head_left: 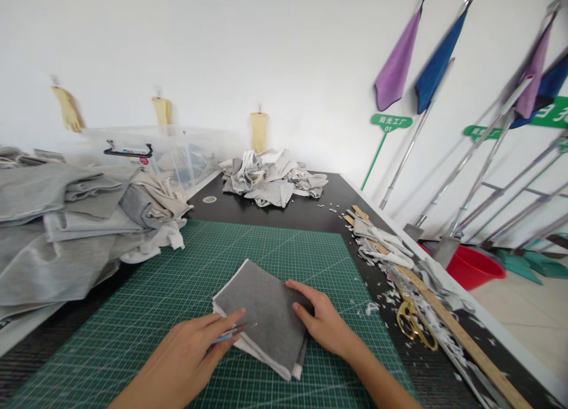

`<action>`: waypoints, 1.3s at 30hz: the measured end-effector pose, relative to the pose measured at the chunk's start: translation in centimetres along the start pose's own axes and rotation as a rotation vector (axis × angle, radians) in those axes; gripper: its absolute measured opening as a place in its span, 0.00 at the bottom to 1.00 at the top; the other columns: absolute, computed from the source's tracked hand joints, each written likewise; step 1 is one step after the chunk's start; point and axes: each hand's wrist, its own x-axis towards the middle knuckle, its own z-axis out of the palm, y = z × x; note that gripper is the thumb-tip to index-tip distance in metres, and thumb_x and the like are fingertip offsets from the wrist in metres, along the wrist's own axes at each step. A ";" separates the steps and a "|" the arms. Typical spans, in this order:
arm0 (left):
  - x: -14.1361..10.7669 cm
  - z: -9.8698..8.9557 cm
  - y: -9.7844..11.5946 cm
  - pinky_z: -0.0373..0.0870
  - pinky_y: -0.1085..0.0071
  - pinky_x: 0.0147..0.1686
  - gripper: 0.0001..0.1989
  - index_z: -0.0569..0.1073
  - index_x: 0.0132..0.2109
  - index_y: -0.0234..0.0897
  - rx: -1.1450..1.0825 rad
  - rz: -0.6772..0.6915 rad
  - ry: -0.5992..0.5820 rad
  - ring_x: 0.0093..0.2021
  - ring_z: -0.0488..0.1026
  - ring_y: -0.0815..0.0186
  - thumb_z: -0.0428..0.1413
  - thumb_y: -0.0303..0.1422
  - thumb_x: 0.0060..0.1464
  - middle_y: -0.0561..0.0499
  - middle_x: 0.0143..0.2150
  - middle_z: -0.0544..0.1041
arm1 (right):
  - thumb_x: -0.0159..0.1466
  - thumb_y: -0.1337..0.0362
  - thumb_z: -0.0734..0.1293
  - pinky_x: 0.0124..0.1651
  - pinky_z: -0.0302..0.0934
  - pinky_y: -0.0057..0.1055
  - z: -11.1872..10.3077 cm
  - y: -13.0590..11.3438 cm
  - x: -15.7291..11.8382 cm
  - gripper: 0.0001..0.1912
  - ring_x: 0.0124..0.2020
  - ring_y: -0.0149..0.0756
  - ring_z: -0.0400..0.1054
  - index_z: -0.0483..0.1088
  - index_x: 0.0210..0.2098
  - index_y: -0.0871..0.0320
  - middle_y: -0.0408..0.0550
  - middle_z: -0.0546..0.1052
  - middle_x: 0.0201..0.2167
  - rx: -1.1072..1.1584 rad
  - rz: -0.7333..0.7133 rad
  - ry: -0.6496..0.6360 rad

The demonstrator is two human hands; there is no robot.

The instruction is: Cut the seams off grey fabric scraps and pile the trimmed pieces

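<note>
Bright, even, diffuse light | faint soft shadow beside grey fabric [261,314] | wide-angle distortion at edges | blur on right metal poles [479,180]

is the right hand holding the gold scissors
No, the right hand rests open on the folded grey fabric, while the gold-handled scissors lie apart on the black table beside the green cutting mat.

Fabric [261,314] on cutting mat [284,261] (scissors [412,325] right)

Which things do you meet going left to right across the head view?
Grey fabric pile → left hand → folded grey fabric → right hand → gold scissors → red tub
</note>
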 end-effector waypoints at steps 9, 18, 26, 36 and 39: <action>0.0 0.1 -0.6 0.72 0.61 0.50 0.17 0.73 0.55 0.51 0.028 -0.069 -0.044 0.50 0.76 0.59 0.47 0.45 0.65 0.53 0.51 0.78 | 0.66 0.64 0.61 0.67 0.51 0.45 0.1 0.0 0.0 0.23 0.63 0.40 0.60 0.63 0.61 0.50 0.44 0.68 0.61 -0.014 -0.002 0.002; 0.0 0.4 -1.9 0.73 0.67 0.48 0.16 0.77 0.50 0.47 -0.013 -0.043 0.084 0.49 0.76 0.59 0.53 0.46 0.61 0.51 0.49 0.79 | 0.66 0.64 0.61 0.66 0.51 0.47 0.0 0.1 0.0 0.24 0.63 0.41 0.60 0.64 0.61 0.50 0.46 0.68 0.61 -0.002 -0.007 0.003; -0.2 0.7 -2.6 0.74 0.69 0.45 0.14 0.78 0.49 0.50 -0.066 -0.044 0.085 0.44 0.78 0.61 0.55 0.45 0.60 0.54 0.44 0.81 | 0.66 0.63 0.61 0.66 0.51 0.46 0.0 0.0 -0.1 0.23 0.63 0.40 0.60 0.63 0.61 0.50 0.45 0.68 0.61 -0.008 -0.006 0.004; 0.4 0.9 -2.7 0.75 0.69 0.44 0.14 0.77 0.49 0.44 0.027 -0.024 0.189 0.42 0.79 0.62 0.52 0.43 0.62 0.52 0.44 0.81 | 0.66 0.63 0.61 0.66 0.51 0.46 0.1 0.1 -0.1 0.24 0.62 0.41 0.60 0.63 0.61 0.50 0.45 0.68 0.61 -0.013 -0.001 0.009; 0.2 0.8 -2.9 0.75 0.68 0.44 0.14 0.77 0.47 0.43 0.085 -0.014 0.196 0.42 0.79 0.61 0.51 0.42 0.64 0.51 0.43 0.81 | 0.66 0.63 0.61 0.66 0.51 0.46 0.1 0.0 -0.1 0.24 0.62 0.41 0.61 0.63 0.61 0.50 0.46 0.68 0.61 0.000 -0.009 0.011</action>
